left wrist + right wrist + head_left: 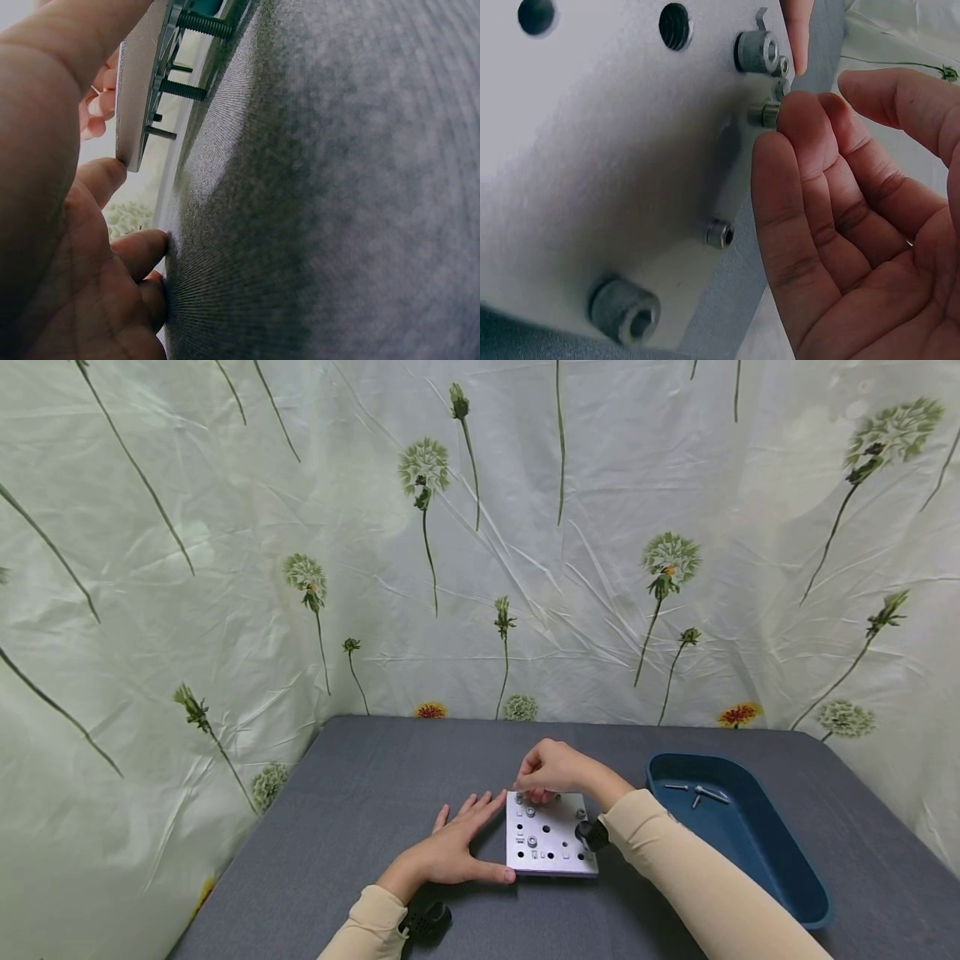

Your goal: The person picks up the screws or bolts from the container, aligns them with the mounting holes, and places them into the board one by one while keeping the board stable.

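Observation:
A light metal plate (546, 835) with holes and several hex-socket screws stands low over the grey table, propped on its protruding screw ends (182, 88). My left hand (457, 850) has its fingers spread. Its thumb touches the near left corner and its index fingertip the far left corner. My right hand (557, 768) reaches over the far edge with bent fingers. In the right wrist view, its fingertips overlap a small screw (765, 115), the thumb a little apart from them; I cannot tell whether they pinch it. A larger socket screw (626, 311) sits at the plate's edge.
To the right, partly behind my right forearm, stands a dark blue tray (780, 852) holding a few loose screws (711, 794). A pale curtain (480, 527) printed with dandelions hangs behind the grey table (420, 768).

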The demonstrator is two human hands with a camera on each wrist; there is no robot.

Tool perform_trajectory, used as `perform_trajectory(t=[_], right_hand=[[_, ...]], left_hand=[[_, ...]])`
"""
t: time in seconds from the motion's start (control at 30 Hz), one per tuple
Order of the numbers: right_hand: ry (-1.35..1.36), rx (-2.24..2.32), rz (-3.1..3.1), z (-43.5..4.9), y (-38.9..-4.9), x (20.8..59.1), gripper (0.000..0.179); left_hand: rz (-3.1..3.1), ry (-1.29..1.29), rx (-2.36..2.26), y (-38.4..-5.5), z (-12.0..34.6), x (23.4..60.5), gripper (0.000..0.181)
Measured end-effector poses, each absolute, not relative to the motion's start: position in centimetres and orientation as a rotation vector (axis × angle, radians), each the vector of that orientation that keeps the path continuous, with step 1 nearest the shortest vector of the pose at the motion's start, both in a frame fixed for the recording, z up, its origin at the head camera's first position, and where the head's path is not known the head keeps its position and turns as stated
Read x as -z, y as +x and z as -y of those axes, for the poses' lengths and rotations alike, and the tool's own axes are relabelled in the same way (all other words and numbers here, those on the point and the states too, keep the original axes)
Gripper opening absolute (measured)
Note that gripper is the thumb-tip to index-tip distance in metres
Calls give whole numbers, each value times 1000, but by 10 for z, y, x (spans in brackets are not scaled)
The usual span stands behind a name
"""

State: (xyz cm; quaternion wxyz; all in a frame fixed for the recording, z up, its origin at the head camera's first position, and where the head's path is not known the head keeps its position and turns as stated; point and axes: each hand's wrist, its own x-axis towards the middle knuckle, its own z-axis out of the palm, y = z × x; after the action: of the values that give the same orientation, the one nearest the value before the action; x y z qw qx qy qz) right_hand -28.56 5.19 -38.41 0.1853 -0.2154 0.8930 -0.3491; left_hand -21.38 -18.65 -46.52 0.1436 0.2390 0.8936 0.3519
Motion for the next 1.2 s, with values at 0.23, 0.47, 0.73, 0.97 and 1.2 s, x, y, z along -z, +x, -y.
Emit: perform_trajectory(t=[0.23,0.47,0.73,0.97,1.2], right_hand=[[-580,1021,-2509,-67,-287,381,14],[-575,997,-2529,-84,-290,377,17],[-507,1016,-2541,-105,-290,371,20],[-504,1032,-2557,-124,-289,368,20],[-504,1059,-2548,-146,-287,359,22]], left_hand=[[-2565,691,-1016,-213,185,463,112],[-2555,686,-1023,-214,187,465,114],[-2566,688,-1051,-213,187,468,116],[-2565,677,-1037,-213,186,466,115],[-2575,688,-1023,-211,185,462,113]])
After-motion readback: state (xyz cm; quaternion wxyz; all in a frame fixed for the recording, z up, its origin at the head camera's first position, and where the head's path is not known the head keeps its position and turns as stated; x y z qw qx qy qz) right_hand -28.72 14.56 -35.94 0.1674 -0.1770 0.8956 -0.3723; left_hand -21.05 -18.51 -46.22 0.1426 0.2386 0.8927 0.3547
